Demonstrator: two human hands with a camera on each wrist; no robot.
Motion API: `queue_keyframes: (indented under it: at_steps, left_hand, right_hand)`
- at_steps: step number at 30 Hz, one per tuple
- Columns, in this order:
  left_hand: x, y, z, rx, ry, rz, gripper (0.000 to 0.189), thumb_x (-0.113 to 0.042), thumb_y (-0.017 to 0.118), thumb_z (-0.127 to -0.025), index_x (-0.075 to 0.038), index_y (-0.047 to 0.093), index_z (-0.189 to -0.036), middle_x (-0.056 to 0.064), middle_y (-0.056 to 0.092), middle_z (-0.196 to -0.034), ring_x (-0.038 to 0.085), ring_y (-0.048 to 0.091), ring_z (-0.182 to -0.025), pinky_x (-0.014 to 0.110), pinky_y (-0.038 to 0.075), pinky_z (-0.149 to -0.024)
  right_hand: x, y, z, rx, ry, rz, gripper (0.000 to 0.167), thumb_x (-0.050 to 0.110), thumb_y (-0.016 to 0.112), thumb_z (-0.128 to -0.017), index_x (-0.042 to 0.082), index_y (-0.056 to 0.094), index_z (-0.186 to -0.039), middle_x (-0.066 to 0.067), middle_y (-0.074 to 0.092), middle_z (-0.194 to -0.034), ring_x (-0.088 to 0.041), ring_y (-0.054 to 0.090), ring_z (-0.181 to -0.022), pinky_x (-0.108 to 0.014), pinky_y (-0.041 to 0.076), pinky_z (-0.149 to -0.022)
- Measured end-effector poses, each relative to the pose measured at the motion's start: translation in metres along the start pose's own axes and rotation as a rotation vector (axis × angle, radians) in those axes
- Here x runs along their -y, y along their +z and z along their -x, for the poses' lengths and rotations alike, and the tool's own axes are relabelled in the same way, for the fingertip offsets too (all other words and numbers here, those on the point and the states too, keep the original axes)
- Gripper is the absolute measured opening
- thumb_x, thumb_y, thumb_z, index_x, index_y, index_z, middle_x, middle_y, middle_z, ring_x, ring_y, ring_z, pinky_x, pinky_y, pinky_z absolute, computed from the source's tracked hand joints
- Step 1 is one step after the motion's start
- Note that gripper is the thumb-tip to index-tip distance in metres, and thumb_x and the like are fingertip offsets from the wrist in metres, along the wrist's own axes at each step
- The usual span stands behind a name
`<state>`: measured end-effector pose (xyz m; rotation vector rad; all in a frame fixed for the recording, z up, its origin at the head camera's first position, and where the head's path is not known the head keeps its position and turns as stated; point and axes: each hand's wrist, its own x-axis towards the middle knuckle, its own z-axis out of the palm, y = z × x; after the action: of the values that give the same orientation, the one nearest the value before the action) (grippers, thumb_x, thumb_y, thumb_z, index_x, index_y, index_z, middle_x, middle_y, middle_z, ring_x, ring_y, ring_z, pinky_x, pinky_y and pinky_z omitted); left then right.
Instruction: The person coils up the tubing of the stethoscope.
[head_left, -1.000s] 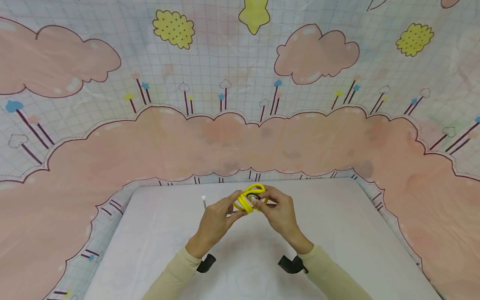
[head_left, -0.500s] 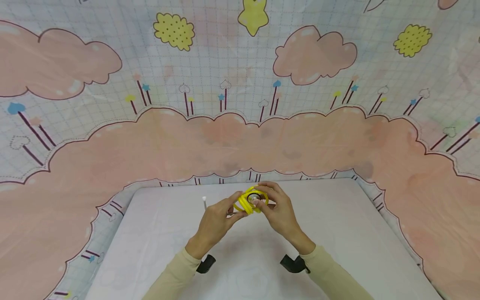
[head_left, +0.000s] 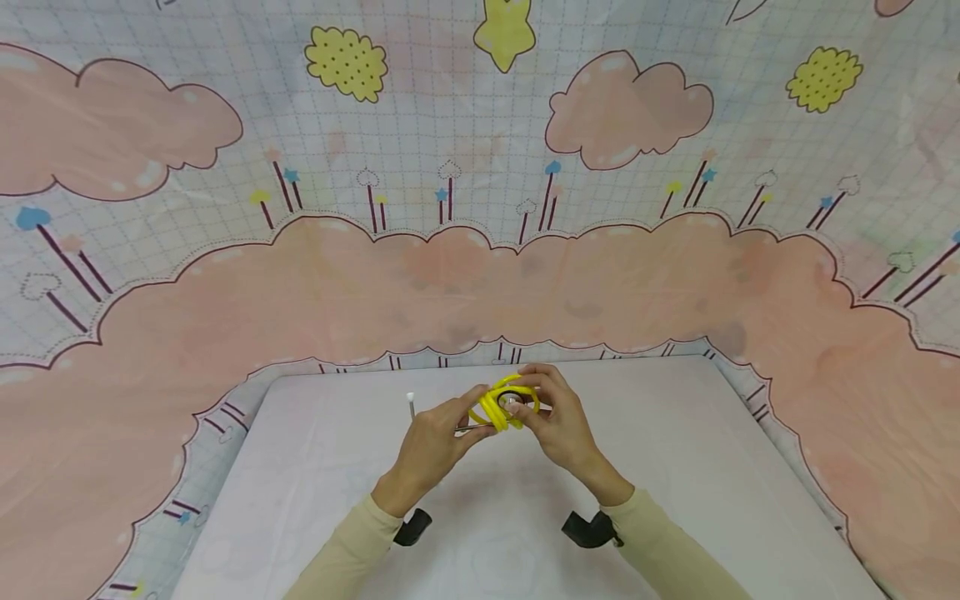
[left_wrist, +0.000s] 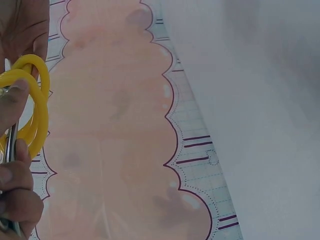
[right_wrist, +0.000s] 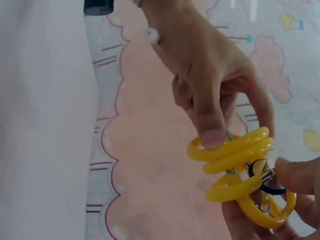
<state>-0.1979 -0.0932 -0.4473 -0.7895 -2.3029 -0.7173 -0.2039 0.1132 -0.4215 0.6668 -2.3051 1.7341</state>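
A stethoscope with coiled yellow tubing (head_left: 495, 410) is held up between both hands, over the far part of the white table. My left hand (head_left: 435, 437) grips the tubing and the metal ear tubes (head_left: 468, 427) from the left. One ear tube rises behind that hand and ends in a white ear tip (head_left: 410, 397), which shows in the right wrist view too. With thumb and fingers, my right hand (head_left: 558, 425) pinches the metal chestpiece (right_wrist: 267, 175) with its black ring, at the right side of the coil. Yellow loops (left_wrist: 42, 110) fill the left edge of the left wrist view.
Beneath the hands spreads the white tabletop (head_left: 675, 467). Behind and around it hangs a backdrop (head_left: 450, 283) printed with pink clouds and stars. A black wrist mount (head_left: 412, 527) sits at the left sleeve, another black mount (head_left: 588, 529) at the right.
My right fingers have shifted up and over the upper tubing loop, and the chestpiece has moved slightly right and down. My left hand keeps nearly the same hold.
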Motion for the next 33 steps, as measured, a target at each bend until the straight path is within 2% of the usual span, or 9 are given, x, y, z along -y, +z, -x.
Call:
queue_keyframes:
  at_steps: [7,12,16,21,25,33]
  left_hand:
    - [-0.002,0.001,0.001,0.008,0.001,-0.017,0.065,-0.029,0.085,-0.073,-0.015,0.061,-0.131,-0.005,0.061,-0.070,0.004,0.055,-0.060,0.015,0.046,-0.056]
    - [-0.003,0.001,0.000,0.006,-0.001,-0.006,0.064,-0.029,0.085,-0.073,-0.014,0.061,-0.130,-0.006,0.056,-0.068,0.003,0.048,-0.059,0.013,0.041,-0.054]
    - [-0.002,0.003,0.000,0.005,-0.003,0.013,0.063,-0.029,0.085,-0.073,-0.012,0.062,-0.130,-0.006,0.054,-0.068,0.003,0.044,-0.060,0.012,0.037,-0.053]
    - [-0.002,0.004,0.000,0.009,-0.019,0.035,0.061,-0.028,0.084,-0.075,-0.013,0.062,-0.130,-0.006,0.053,-0.067,0.002,0.042,-0.060,0.012,0.036,-0.053]
    - [-0.004,0.003,0.000,0.014,-0.027,0.036,0.062,-0.029,0.084,-0.074,-0.014,0.061,-0.130,-0.007,0.052,-0.067,0.001,0.041,-0.060,0.012,0.035,-0.053]
    - [-0.003,0.004,0.001,0.032,-0.039,0.037,0.062,-0.029,0.083,-0.075,-0.016,0.060,-0.132,-0.006,0.053,-0.068,0.001,0.042,-0.060,0.012,0.035,-0.053]
  right_hand:
    - [0.000,-0.003,0.002,0.005,0.037,-0.044,0.024,0.006,0.071,-0.088,0.000,0.065,-0.111,-0.017,0.048,-0.130,-0.037,0.066,-0.103,-0.023,0.057,-0.078]
    - [-0.001,-0.001,0.002,-0.021,0.088,-0.047,0.024,0.011,0.071,-0.090,0.001,0.066,-0.111,-0.014,0.048,-0.130,-0.035,0.065,-0.104,-0.020,0.056,-0.078]
    - [0.000,0.002,0.001,-0.049,0.102,0.004,0.024,0.011,0.070,-0.091,-0.003,0.067,-0.110,-0.017,0.049,-0.129,-0.033,0.064,-0.105,-0.021,0.055,-0.080]
    - [0.018,0.002,0.002,-0.047,0.072,0.058,0.023,0.006,0.068,-0.091,-0.008,0.065,-0.110,-0.023,0.049,-0.127,-0.033,0.064,-0.100,-0.020,0.055,-0.080]
    - [0.030,0.001,0.004,-0.043,0.024,0.048,0.023,0.002,0.067,-0.091,-0.012,0.063,-0.108,-0.027,0.048,-0.125,-0.037,0.066,-0.094,-0.015,0.053,-0.076]
    - [0.034,-0.001,0.005,-0.023,0.000,0.034,0.023,0.000,0.067,-0.090,-0.014,0.062,-0.108,-0.029,0.048,-0.124,-0.035,0.065,-0.095,-0.016,0.054,-0.077]
